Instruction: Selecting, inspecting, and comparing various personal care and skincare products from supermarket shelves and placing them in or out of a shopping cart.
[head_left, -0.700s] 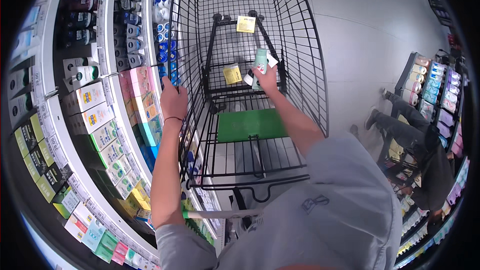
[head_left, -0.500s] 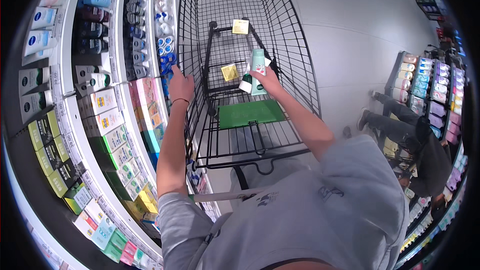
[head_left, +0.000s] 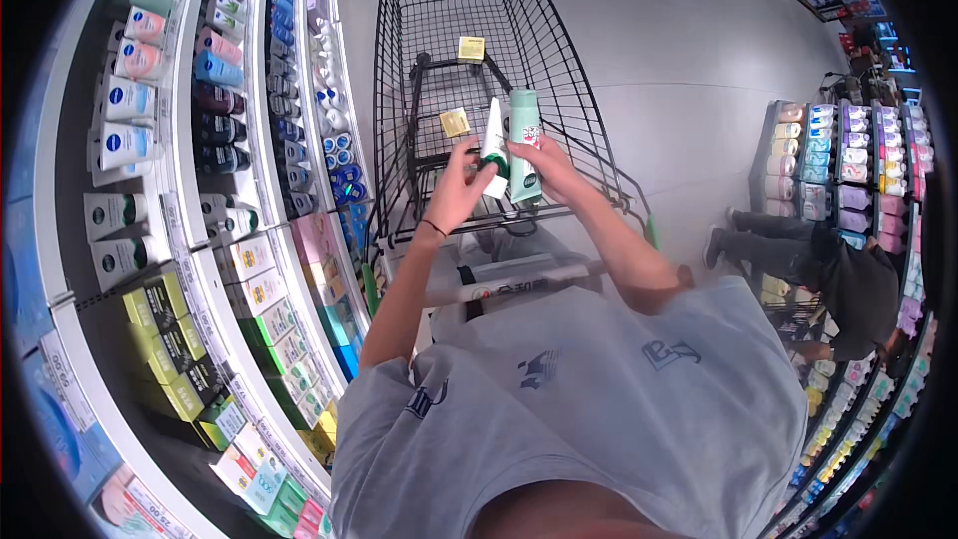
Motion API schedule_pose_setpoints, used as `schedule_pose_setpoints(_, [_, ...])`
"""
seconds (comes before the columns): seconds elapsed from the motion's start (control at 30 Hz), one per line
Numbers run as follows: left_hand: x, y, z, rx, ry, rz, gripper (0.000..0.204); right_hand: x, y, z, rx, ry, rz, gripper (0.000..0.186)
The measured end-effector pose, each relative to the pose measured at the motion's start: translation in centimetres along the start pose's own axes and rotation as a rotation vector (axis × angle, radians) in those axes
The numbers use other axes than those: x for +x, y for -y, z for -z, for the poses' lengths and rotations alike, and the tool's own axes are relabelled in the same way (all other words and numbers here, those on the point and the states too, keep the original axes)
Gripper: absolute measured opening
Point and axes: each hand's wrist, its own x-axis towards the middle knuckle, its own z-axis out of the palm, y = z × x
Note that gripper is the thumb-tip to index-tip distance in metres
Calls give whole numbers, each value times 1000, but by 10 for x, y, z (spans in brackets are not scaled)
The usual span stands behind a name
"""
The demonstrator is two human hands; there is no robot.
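Observation:
Over the near end of a black wire shopping cart (head_left: 574,80) I hold two tubes side by side. My right hand (head_left: 551,168) is closed around a pale green squeeze tube (head_left: 524,120), which stands nearly upright. From the left, my left hand (head_left: 461,190) closes its thumb and fingers on a white tube with a dark green band (head_left: 495,130). That tube leans slightly and sits just left of the green one. My right fingertips lie close to the white tube; whether they touch it I cannot tell.
Shelves of tubes, bottles and boxes (head_left: 180,339) run along my left, beside the cart. Two yellow cards (head_left: 454,122) show in the cart. Its pale handlebar (head_left: 519,284) crosses before my body. At right, a person in dark clothes (head_left: 848,284) bends near another stocked shelf (head_left: 853,160).
My left hand has come from beside the shelf and cart side to the white tube, which my right hand held together with the green one. The green flap at the cart's near end is out of sight.

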Motion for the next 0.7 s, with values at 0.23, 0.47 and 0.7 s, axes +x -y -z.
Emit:
schedule_pose_setpoints(0.23, [69, -4, 15, -324, -32, 103, 38, 62, 49, 20, 214, 50, -9, 35])
schedule_pose_setpoints(0.47, [148, -30, 51, -50, -419, 24, 39, 128, 86, 44, -216, -93, 104, 33])
schedule_pose_setpoints(0.7, [230, -37, 57, 185, -502, -63, 49, 181, 101, 55, -682, -74, 232, 34])
